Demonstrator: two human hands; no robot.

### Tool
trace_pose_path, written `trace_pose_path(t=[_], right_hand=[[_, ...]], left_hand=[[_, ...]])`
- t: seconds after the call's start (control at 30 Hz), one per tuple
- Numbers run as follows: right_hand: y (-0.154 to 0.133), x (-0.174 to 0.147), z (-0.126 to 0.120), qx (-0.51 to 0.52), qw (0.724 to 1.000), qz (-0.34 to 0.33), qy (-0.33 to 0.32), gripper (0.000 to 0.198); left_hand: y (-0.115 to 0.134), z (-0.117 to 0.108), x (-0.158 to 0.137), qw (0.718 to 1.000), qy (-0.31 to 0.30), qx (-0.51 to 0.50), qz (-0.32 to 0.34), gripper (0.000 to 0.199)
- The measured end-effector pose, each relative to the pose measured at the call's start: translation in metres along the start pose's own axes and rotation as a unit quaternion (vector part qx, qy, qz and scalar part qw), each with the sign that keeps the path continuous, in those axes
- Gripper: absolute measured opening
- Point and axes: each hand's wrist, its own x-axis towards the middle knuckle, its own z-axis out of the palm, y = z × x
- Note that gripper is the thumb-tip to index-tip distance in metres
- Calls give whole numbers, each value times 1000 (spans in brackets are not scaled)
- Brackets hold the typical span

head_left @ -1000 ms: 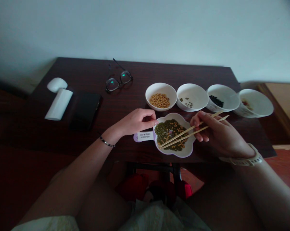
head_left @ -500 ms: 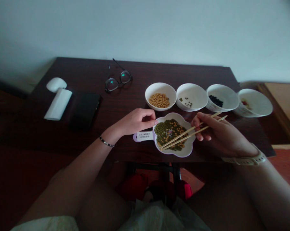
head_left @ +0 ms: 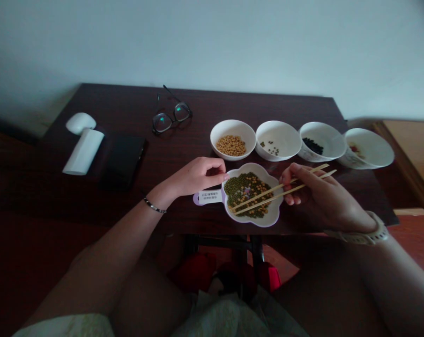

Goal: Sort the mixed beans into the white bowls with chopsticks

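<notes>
A white flower-shaped dish [head_left: 275, 216] with a purple edge and labelled handle holds green mung beans [head_left: 239, 183] mixed with tan soybeans. My left hand [head_left: 196, 177] is closed at the dish's upper left rim, thumb and fingers pinching there above the handle. On the dish's right, my right hand [head_left: 319, 196] grips a pair of wooden chopsticks [head_left: 261, 202]. Their tips are a little apart and reach into the beans near the dish's lower left. Whether a bean sits between the tips is too small to tell.
Behind the dish stand four white bowls in a row: one with soybeans [head_left: 231, 146], one with a few mung beans [head_left: 274, 150], one with black beans [head_left: 313, 146], one with reddish bits [head_left: 355, 150]. Glasses [head_left: 172, 118], a black phone [head_left: 123, 161] and a white device [head_left: 83, 152] lie left.
The chopstick tips have shifted slightly away from me in the beans and spread a little. My left hand stays at the rim. The whole view has moved slightly.
</notes>
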Motion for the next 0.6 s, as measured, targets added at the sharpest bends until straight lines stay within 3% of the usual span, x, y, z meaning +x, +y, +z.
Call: trace_pose_path(t=[0.27,0.6], right_hand=[[2,-8,6,-51,998,-43,-14,44],[8,-17,14,-43,994,-99,-10,43]], left_hand=[[0,1,0,1000,4,1,-4,31],[-3,5,0,1000,19,10,5,32]])
